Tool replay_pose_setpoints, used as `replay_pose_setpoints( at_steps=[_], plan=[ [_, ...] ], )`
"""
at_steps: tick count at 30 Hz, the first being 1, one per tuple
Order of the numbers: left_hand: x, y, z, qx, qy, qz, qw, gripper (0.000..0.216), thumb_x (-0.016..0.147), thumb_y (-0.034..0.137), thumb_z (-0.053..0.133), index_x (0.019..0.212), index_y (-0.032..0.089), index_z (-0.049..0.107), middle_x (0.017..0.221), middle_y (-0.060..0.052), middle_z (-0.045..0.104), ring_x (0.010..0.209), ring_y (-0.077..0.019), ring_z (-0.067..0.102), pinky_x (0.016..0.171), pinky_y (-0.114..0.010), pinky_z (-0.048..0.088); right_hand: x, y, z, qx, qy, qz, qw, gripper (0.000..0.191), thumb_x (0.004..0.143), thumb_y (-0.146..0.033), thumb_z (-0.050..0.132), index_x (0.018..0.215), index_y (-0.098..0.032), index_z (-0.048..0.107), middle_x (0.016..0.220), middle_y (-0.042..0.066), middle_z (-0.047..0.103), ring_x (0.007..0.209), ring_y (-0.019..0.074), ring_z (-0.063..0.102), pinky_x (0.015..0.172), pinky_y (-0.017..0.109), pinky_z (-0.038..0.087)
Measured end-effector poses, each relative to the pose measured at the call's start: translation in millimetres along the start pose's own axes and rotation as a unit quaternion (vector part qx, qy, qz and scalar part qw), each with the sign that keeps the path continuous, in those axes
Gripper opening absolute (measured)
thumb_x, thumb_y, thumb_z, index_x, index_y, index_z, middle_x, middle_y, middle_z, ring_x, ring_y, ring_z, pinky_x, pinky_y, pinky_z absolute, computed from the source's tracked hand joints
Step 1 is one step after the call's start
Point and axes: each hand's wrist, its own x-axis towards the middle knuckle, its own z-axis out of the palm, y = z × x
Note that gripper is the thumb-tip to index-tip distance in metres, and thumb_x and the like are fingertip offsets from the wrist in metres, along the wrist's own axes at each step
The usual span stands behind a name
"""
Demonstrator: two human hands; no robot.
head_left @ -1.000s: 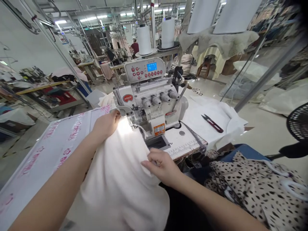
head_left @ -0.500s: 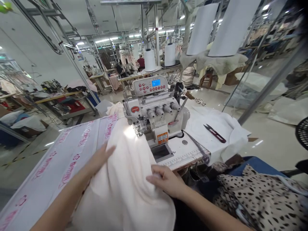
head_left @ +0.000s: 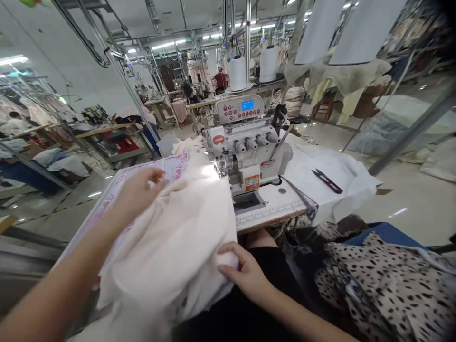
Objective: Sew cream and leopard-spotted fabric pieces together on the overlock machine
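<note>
A cream fabric piece runs from under the presser foot of the overlock sewing machine down over the table's front edge to my lap. My right hand is closed on the fabric's right edge, thumb and fingers pinching it. To the left of the needle area, my left hand is raised beside the fabric's left side. Its fingers are loosely curled and apart, somewhat blurred, and I see nothing held in them. The machine's lamp lights the cloth at the foot.
Thread snips lie on white cloth right of the machine. Spotted fabric is heaped at lower right. Printed sheeting covers the left table. Thread cones stand behind the machine; a metal pole slants at right.
My left hand has lifted off the fabric and moved left and up. The fabric's near part has shifted left and bunched into folds. My right hand still pinches the edge. The view has shifted.
</note>
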Motion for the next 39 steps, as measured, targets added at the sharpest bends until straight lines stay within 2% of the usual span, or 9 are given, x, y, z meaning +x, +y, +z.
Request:
replay_pose_setpoints(
  at_steps=[4,6,10,13,16,22,28,32,39],
  plan=[
    [-128.4,56.4,42.0,-0.222,-0.327,0.110,0.912,0.016,0.078,0.035,0.049,0.074,0.023,0.059,0.070,0.000,0.062,0.067,-0.0139,0.057,0.062,-0.024,0.046,-24.0,19.0,-5.8,0.119,0.042,0.026,0.992,0.074,0.072,-0.034,0.068,0.132,-0.025,0.027,0.119,0.008,0.052,0.103,0.0212,0.053,0.088,0.034,0.042],
    [-177.4,58.4,74.1,-0.224,-0.392,0.086,0.888,0.009,0.072,0.034,0.055,0.073,0.026,0.058,0.066,-0.002,0.061,0.061,-0.0165,0.057,0.056,-0.027,0.047,-30.0,21.2,-7.3,0.146,0.034,0.032,0.988,0.076,0.068,-0.034,0.072,0.131,-0.023,0.031,0.120,0.008,0.053,0.105,0.0219,0.052,0.089,0.034,0.042],
    [-212.5,19.1,121.8,-0.141,-0.194,0.086,0.967,0.019,0.077,0.038,0.050,0.088,0.026,0.060,0.081,-0.008,0.064,0.076,-0.0224,0.061,0.068,-0.035,0.051,-34.4,24.1,-6.2,0.137,-0.044,0.109,0.984,0.042,0.066,-0.044,0.071,0.094,-0.013,0.063,0.087,0.005,0.065,0.082,0.0209,0.059,0.079,0.034,0.046],
    [-195.8,-13.4,118.0,-0.016,0.082,0.114,0.990,0.053,0.076,0.041,0.051,0.124,0.019,0.044,0.109,-0.016,0.057,0.105,-0.0322,0.052,0.088,-0.049,0.043,-35.0,22.2,-1.5,0.139,-0.080,0.139,0.977,0.043,0.065,-0.050,0.070,0.083,-0.011,0.067,0.076,0.005,0.066,0.071,0.0191,0.059,0.073,0.034,0.047],
    [-155.1,-36.8,99.2,0.040,0.200,0.099,0.974,0.074,0.077,0.043,0.052,0.136,0.011,0.023,0.129,-0.022,0.039,0.123,-0.0357,0.033,0.101,-0.054,0.028,-35.2,17.8,4.9,0.125,-0.105,0.120,0.979,0.042,0.067,-0.047,0.069,0.087,-0.011,0.068,0.080,0.006,0.067,0.074,0.0198,0.060,0.075,0.034,0.046],
    [-83.1,-59.6,91.8,-0.032,0.207,0.046,0.977,0.054,0.081,0.043,0.046,0.123,0.009,0.039,0.130,-0.020,0.034,0.126,-0.0300,0.030,0.104,-0.046,0.029,-44.7,22.3,9.9,0.130,-0.113,0.141,0.975,0.050,0.070,-0.054,0.065,0.097,-0.012,0.065,0.088,0.009,0.067,0.089,0.0257,0.060,0.083,0.040,0.046],
    [-100.7,-28.2,102.3,-0.029,0.212,0.069,0.974,0.042,0.076,0.040,0.053,0.107,0.012,0.049,0.107,-0.015,0.050,0.107,-0.0278,0.046,0.093,-0.041,0.039,-59.3,20.2,2.4,0.090,-0.038,0.085,0.992,0.052,0.076,-0.053,0.059,0.116,-0.020,0.055,0.110,0.008,0.059,0.105,0.0243,0.052,0.093,0.039,0.040],
    [-111.8,-32.0,98.8,-0.049,0.172,0.036,0.983,0.026,0.087,0.029,0.034,0.098,0.016,0.052,0.088,-0.008,0.058,0.084,-0.0204,0.055,0.078,-0.033,0.045,-61.5,16.9,-0.3,0.040,-0.044,0.073,0.996,0.041,0.079,-0.050,0.056,0.100,-0.015,0.061,0.091,0.006,0.061,0.084,0.0201,0.055,0.080,0.034,0.044],
    [-107.3,-38.6,111.8,0.040,0.163,0.069,0.983,0.039,0.080,0.042,0.043,0.102,0.011,0.051,0.096,-0.015,0.054,0.098,-0.0291,0.047,0.087,-0.041,0.038,-56.9,22.1,9.0,0.060,-0.052,0.079,0.994,0.038,0.070,-0.045,0.067,0.088,-0.012,0.063,0.076,0.001,0.061,0.069,0.0155,0.054,0.068,0.028,0.045]
  ],
)
